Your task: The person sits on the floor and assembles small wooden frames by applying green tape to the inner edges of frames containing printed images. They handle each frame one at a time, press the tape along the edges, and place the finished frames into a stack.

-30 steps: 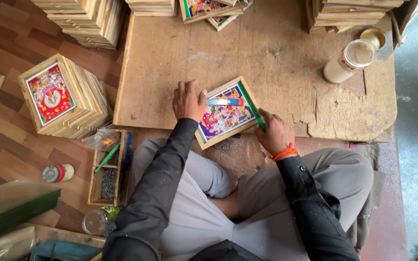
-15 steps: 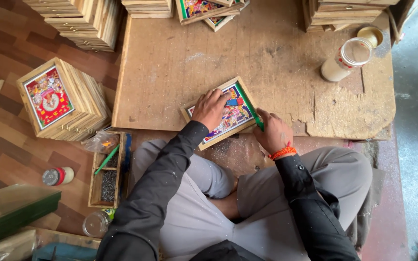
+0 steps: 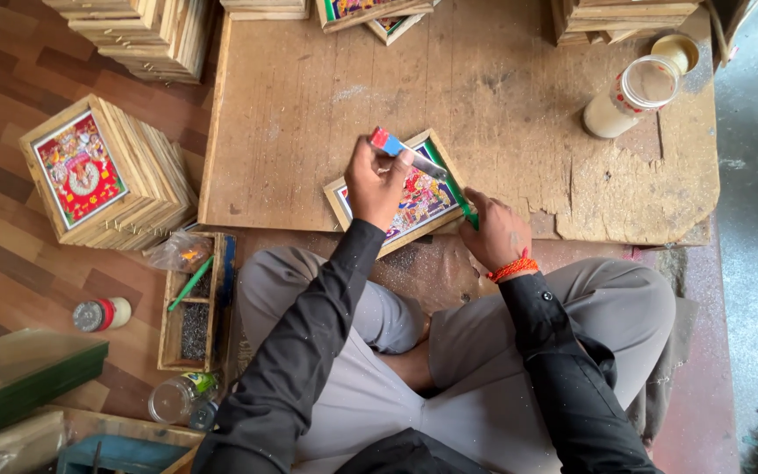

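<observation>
Your left hand (image 3: 377, 183) is closed in a grip around a small tool with a red-and-blue handle (image 3: 405, 151), held over the framed picture (image 3: 414, 200). The frame lies flat, slightly askew, at the near edge of the wooden board (image 3: 326, 96), just in front of your knees. Your right hand (image 3: 495, 230) presses on the frame's right end, fingers curled on a green strip (image 3: 460, 195) along that side; whether it truly grips the strip, cannot tell. A lidded jar (image 3: 629, 96) stands near the board's far right corner. A stack of frames (image 3: 103, 175) sits on the floor off the left edge.
</observation>
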{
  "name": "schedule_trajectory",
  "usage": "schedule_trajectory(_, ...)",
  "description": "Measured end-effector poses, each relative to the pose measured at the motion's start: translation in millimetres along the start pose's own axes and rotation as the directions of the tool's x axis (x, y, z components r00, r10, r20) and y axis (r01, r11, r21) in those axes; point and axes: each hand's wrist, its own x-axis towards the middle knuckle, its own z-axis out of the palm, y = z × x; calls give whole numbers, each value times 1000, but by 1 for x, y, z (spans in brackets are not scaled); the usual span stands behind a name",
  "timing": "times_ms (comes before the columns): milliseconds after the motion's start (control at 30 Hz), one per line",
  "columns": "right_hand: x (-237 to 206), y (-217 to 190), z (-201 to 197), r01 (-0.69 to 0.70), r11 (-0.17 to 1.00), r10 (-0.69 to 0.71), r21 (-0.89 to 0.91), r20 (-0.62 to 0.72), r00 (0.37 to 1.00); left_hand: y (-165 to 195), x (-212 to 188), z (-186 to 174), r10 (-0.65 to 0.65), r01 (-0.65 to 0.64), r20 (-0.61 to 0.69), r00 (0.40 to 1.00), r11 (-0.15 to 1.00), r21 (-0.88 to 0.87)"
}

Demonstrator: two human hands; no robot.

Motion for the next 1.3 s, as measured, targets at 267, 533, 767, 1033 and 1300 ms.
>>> schedule_trajectory(267,0,-1,0,4,1000,-4,-6,-16,1000,-40,-32,23,-183,171,2,983,914,-368)
schedule_trajectory(533,1,-3,0,4,999,-4,-33,3,1000,-46,-45,39,-209,188,-41,977,936,-298)
schedule_trajectory(767,2,-2,0,-17,999,18,-41,32,999,-70,-14,8,-242,198,-59,969,891,-408)
schedule_trajectory(1033,1,-4,-3,-11,994,16,-108,46,999,-73,73,-111,91,-40,-33,995,700,713)
schedule_trajectory(1300,2,-6,-3,-33,991,47,-133,103,994,-39,10,-20,218,-627,670,710,629,459)
